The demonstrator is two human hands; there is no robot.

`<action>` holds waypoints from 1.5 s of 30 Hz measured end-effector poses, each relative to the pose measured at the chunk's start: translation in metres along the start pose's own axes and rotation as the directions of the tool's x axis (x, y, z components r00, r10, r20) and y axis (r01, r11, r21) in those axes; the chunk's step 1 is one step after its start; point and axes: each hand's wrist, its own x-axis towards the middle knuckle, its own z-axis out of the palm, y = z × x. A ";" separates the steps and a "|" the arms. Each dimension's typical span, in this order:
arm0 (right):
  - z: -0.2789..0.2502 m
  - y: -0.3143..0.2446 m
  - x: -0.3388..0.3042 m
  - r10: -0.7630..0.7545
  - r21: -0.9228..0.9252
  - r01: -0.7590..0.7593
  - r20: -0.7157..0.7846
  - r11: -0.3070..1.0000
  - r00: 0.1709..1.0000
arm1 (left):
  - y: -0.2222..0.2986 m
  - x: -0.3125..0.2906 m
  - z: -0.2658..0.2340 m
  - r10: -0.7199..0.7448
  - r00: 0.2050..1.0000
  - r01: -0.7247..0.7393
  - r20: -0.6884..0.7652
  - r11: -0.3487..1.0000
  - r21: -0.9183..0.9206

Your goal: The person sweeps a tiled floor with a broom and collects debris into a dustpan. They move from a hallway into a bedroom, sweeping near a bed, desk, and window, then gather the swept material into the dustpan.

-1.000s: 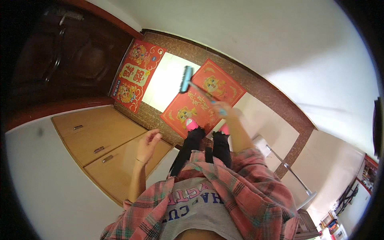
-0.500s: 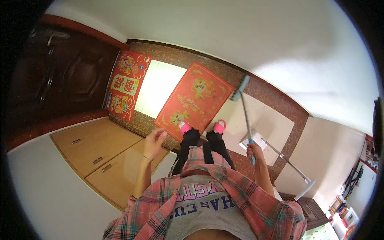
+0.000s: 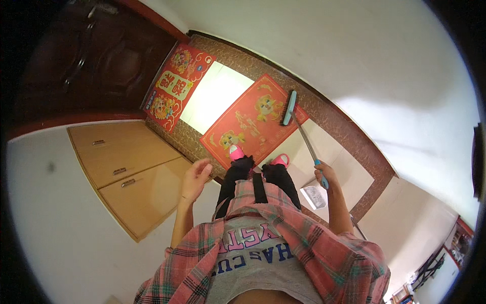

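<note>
My right hand point(image 3: 327, 175) is closed around the blue grip of a long-handled broom point(image 3: 306, 140). Its grey shaft reaches away to a light blue head with dark bristles, which lies over the right end of a red floor mat point(image 3: 248, 121); whether the bristles touch it I cannot tell. My left hand point(image 3: 196, 180) hangs loosely curved in the air, empty, with its fingers apart from the thumb. On the floor below my right hand sits a white dustpan point(image 3: 314, 196); my right arm hides part of its pole.
Pink slippers point(image 3: 236, 152) are on my feet at the mat's near edge. A second red mat point(image 3: 174, 87) lies by the dark wooden door point(image 3: 96, 61). Light wood cabinet doors point(image 3: 126, 172) stand left, and a white wall point(image 3: 364, 66) borders the far right side.
The broom head has moved left from the pale tiles onto the red mat's end, with my right hand still gripping it. The view has turned, and my arm now covers the dustpan's pole.
</note>
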 end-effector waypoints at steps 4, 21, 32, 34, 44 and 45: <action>-0.001 -0.027 -0.040 -0.051 -0.156 0.041 -0.064 0.987 0.997 | -0.016 -0.010 0.010 -0.070 0.997 0.070 -0.020 0.998 0.007; -0.003 0.040 -0.035 -0.084 0.177 0.094 -0.061 0.980 0.995 | 0.047 0.065 0.049 0.166 0.941 -0.239 0.295 0.943 0.231; 0.064 0.033 0.011 0.145 0.571 -0.216 0.168 0.792 0.975 | 0.034 0.093 -0.020 0.130 0.935 -0.182 0.329 0.974 0.135; 0.072 0.025 0.025 0.193 0.660 -0.313 0.250 0.683 0.949 | 0.031 0.094 -0.032 0.095 0.942 -0.132 0.323 0.987 0.094; 0.053 -0.003 0.064 0.186 0.157 -0.188 0.027 0.970 0.982 | 0.017 0.052 -0.001 0.048 0.997 -0.053 0.064 0.996 0.075; 0.049 -0.008 0.061 0.184 0.115 -0.184 0.013 0.976 0.983 | 0.021 0.045 0.003 0.033 0.998 -0.037 0.059 0.997 0.064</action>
